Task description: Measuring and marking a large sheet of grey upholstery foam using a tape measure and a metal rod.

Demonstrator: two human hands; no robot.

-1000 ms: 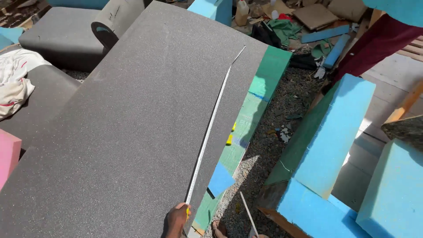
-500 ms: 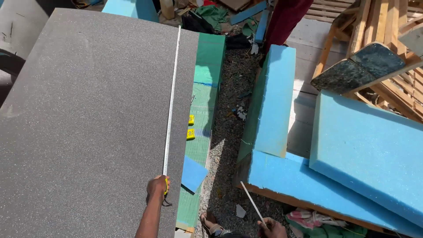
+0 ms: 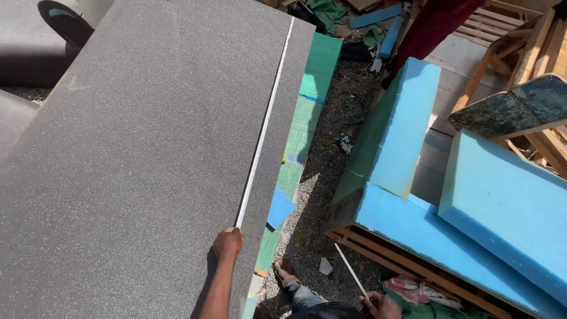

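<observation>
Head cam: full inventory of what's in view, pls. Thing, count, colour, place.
grey foam sheet: 1, dark grey, fills the left half
tape measure: 1, white, stretched along the sheet near its right edge
green foam slab: 1, green, under the sheet's right edge
blue foam scrap: 1, blue, on the green slab
blue foam blocks: at least 3, light blue, right side
wooden frames: several, pale wood, top right
gravel ground: grey, between the foam stacks
another person's leg: 1, maroon cloth, top
thin stick: 1, white, in the right hand
left hand: pinching the tape's near end
right hand: bottom edge, gripping the stick
</observation>
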